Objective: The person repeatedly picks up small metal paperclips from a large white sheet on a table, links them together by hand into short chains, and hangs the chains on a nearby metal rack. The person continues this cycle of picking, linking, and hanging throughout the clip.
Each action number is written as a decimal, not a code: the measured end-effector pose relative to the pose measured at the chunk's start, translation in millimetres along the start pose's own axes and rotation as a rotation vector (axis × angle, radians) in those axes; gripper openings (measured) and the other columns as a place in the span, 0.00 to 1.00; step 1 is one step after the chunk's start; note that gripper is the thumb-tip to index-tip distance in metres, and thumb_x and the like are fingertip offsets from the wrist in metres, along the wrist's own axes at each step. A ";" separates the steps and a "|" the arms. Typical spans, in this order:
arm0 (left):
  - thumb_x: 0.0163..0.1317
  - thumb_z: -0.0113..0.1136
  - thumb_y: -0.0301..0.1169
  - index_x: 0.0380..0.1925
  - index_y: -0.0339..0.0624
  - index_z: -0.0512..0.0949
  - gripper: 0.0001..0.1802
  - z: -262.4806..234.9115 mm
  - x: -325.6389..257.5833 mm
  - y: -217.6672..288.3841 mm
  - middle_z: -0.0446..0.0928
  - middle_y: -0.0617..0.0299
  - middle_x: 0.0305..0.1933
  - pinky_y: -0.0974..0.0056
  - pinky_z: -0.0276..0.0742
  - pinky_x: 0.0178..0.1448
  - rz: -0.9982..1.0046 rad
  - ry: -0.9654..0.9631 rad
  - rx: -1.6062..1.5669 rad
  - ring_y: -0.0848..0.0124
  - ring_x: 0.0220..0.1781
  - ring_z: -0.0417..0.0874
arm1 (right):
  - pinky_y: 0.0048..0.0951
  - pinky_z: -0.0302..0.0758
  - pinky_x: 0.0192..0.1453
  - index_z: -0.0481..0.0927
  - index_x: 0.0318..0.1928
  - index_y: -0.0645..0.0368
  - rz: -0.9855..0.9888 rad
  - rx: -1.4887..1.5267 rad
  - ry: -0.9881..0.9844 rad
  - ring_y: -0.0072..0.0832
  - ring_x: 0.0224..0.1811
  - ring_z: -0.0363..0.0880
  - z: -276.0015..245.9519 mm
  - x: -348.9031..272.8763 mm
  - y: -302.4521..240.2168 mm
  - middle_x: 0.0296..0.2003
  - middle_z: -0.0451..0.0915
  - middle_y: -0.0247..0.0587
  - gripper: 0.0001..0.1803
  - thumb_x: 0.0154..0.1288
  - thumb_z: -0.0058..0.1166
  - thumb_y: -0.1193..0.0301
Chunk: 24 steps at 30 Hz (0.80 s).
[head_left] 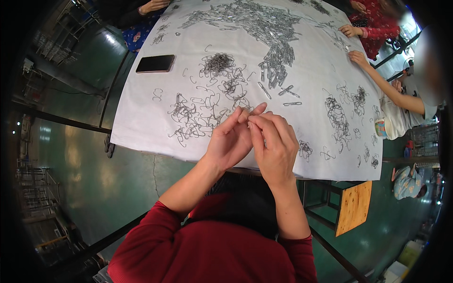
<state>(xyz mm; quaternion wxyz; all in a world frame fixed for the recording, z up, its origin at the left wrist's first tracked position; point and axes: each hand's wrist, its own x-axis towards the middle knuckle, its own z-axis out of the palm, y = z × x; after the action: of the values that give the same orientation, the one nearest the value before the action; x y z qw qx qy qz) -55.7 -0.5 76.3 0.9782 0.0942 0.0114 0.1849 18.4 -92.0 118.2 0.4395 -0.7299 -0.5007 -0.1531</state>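
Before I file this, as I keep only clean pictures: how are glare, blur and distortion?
Head view: glare on the floor; head view: right edge of the tablecloth curves, corners black; same view: blurred patch over the head of a co-worker at right; left hand and right hand fairly sharp.

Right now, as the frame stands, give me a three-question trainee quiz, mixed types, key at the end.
1. How do the left hand and right hand meet?
2. True or false: the phone lies left of the dense dark hook pile.
3. The slim shiny pieces lie mostly: A) on the phone; B) towards the white tabletop's far side; C) in the right hand.

Key: 1. Together at the fingers; anything pinched there is too small to tell. 2. True. 3. B.
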 end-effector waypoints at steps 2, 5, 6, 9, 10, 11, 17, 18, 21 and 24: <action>0.73 0.40 0.40 0.29 0.46 0.69 0.15 1.1 -2.9 -3.8 0.66 0.55 0.64 0.53 0.55 0.74 0.017 0.000 0.058 0.60 0.69 0.61 | 0.30 0.71 0.34 0.81 0.35 0.58 -0.005 -0.045 -0.001 0.31 0.32 0.78 -3.3 -2.9 -0.8 0.33 0.79 0.33 0.06 0.56 0.61 0.76; 0.73 0.42 0.41 0.29 0.47 0.69 0.15 1.9 -5.3 -6.9 0.66 0.56 0.64 0.54 0.56 0.73 0.040 -0.005 0.147 0.61 0.69 0.61 | 0.30 0.68 0.33 0.81 0.35 0.57 -0.024 -0.096 0.001 0.29 0.33 0.78 -5.5 -5.5 -0.3 0.32 0.79 0.31 0.06 0.56 0.61 0.75; 0.73 0.42 0.41 0.29 0.48 0.69 0.15 2.1 -5.7 -7.4 0.65 0.56 0.64 0.54 0.56 0.73 0.047 -0.008 0.177 0.61 0.70 0.61 | 0.30 0.67 0.33 0.80 0.35 0.56 -0.032 -0.110 0.003 0.28 0.32 0.78 -5.8 -5.8 0.0 0.32 0.79 0.31 0.06 0.56 0.61 0.75; 0.73 0.43 0.42 0.28 0.49 0.69 0.15 6.1 -6.0 -10.2 0.65 0.57 0.64 0.54 0.56 0.73 0.065 0.053 0.263 0.62 0.70 0.61 | 0.31 0.66 0.32 0.80 0.35 0.56 -0.049 -0.128 0.007 0.28 0.32 0.78 -6.8 -6.5 1.4 0.32 0.79 0.30 0.05 0.56 0.61 0.75; 0.72 0.44 0.43 0.28 0.49 0.69 0.15 5.0 -5.9 -10.5 0.66 0.58 0.64 0.53 0.56 0.73 0.068 0.049 0.286 0.62 0.70 0.61 | 0.31 0.66 0.32 0.80 0.35 0.56 -0.050 -0.135 -0.001 0.28 0.32 0.78 -7.4 -6.7 1.6 0.32 0.79 0.30 0.05 0.56 0.61 0.75; 0.72 0.45 0.44 0.28 0.49 0.69 0.16 3.2 -5.5 -10.3 0.66 0.58 0.64 0.53 0.56 0.73 0.071 0.046 0.309 0.62 0.70 0.61 | 0.31 0.66 0.33 0.79 0.34 0.56 -0.051 -0.141 -0.010 0.28 0.32 0.77 -8.1 -6.8 1.7 0.32 0.79 0.30 0.05 0.55 0.61 0.75; 0.70 0.48 0.47 0.28 0.49 0.69 0.16 -0.3 -4.5 -11.2 0.66 0.59 0.62 0.53 0.56 0.72 0.079 0.073 0.412 0.64 0.69 0.61 | 0.30 0.64 0.33 0.77 0.33 0.56 -0.112 -0.222 -0.038 0.28 0.31 0.75 -10.7 -4.3 2.3 0.31 0.77 0.30 0.06 0.54 0.60 0.75; 0.70 0.48 0.47 0.28 0.49 0.69 0.16 -1.4 -4.3 -11.1 0.66 0.59 0.62 0.54 0.56 0.72 0.079 0.075 0.427 0.64 0.69 0.61 | 0.30 0.64 0.33 0.77 0.33 0.56 -0.123 -0.238 -0.038 0.28 0.30 0.74 -10.6 -3.9 2.4 0.31 0.76 0.30 0.06 0.53 0.60 0.76; 0.70 0.47 0.46 0.28 0.49 0.69 0.16 -5.6 -4.4 -11.0 0.66 0.60 0.62 0.54 0.57 0.72 0.075 0.084 0.467 0.65 0.68 0.62 | 0.30 0.63 0.33 0.75 0.31 0.56 -0.150 -0.274 -0.045 0.28 0.29 0.73 -9.7 -2.1 3.6 0.29 0.74 0.30 0.07 0.51 0.59 0.77; 0.70 0.48 0.46 0.28 0.49 0.69 0.16 0.2 -6.4 -10.8 0.66 0.59 0.62 0.55 0.58 0.71 0.079 0.091 0.512 0.65 0.67 0.63 | 0.31 0.62 0.33 0.72 0.29 0.56 -0.161 -0.258 -0.050 0.27 0.28 0.69 -6.5 -4.0 5.5 0.30 0.70 0.32 0.07 0.51 0.59 0.75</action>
<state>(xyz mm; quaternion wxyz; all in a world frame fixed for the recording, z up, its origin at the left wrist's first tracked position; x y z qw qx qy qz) -57.7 -12.7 74.4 0.9129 0.3307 0.0982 0.2181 22.8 -100.3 116.6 0.3158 -0.7413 -0.5445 -0.2329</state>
